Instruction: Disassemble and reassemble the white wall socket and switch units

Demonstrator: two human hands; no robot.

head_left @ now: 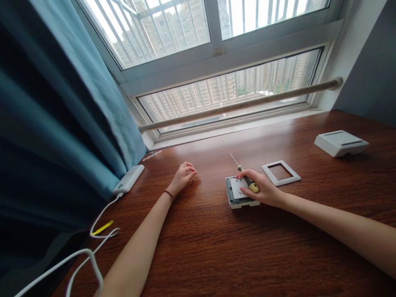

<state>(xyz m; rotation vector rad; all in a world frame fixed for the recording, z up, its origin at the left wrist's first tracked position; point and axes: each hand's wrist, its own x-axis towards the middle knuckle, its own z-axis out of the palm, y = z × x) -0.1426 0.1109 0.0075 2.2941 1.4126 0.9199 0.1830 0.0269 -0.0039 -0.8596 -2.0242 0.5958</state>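
My right hand is closed around a screwdriver with a black and yellow handle, its thin metal shaft aimed toward the window. Its fingertips also reach onto a wall socket with a white face and grey frame, seated on a white back box on the table. Farther left, my left hand has its fingers pinched together just above the wood. A small screw shows at those fingertips, and another small screw lies by them on the table.
A white cover frame lies right of the socket. A white switch box sits farther right. At left are a white power bank, its white cable and a yellow strip. Blue curtain hangs beside the barred window.
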